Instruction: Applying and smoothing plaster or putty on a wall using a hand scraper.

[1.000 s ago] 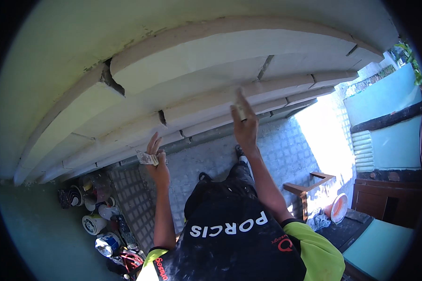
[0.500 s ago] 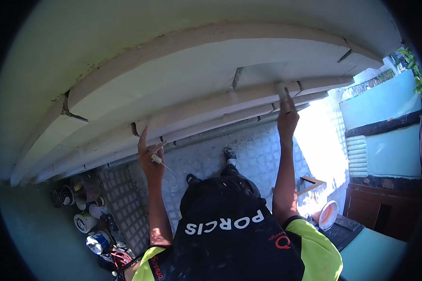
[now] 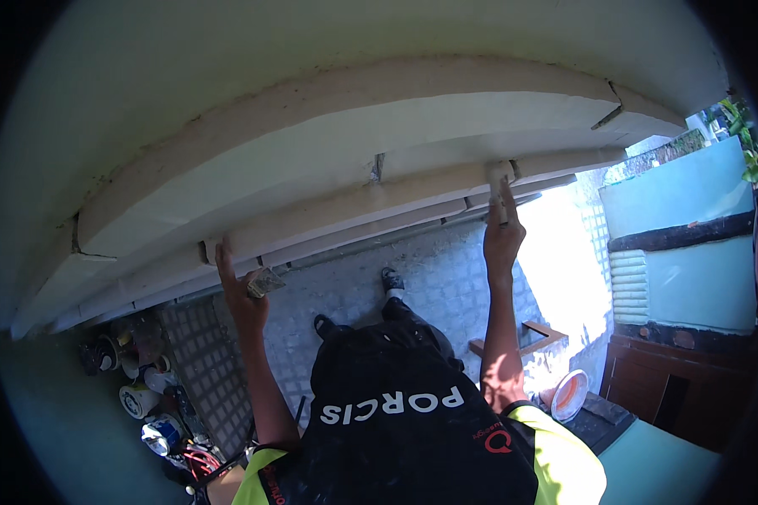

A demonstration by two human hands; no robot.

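Note:
A pale moulding strip (image 3: 354,202), one of several stepped bands along the wall, runs in front of me with dark gaps near both hands. My left hand (image 3: 246,303) has its index finger stretched up against the strip beside the left gap. Its other fingers close around a putty knife (image 3: 267,283), whose flat blade points to the right. Against the strip near the right gap, my right hand (image 3: 504,240) reaches up with its fingers extended. A pale patch shows between those fingers; what it is I cannot make out. The right fingertips are blurred.
Paint cans (image 3: 160,436) and other containers crowd the lower left, near a red cable (image 3: 200,461). At right are a wooden frame (image 3: 547,341), a white bucket (image 3: 570,396) with an orange inside, and a turquoise wall (image 3: 691,286). My feet (image 3: 392,279) stand on the patterned floor (image 3: 354,278).
The view has shifted, and both hands appear farther left in it, still at the same strip. The putty knife has turned in my left hand, so its blade now shows flat instead of edge-on.

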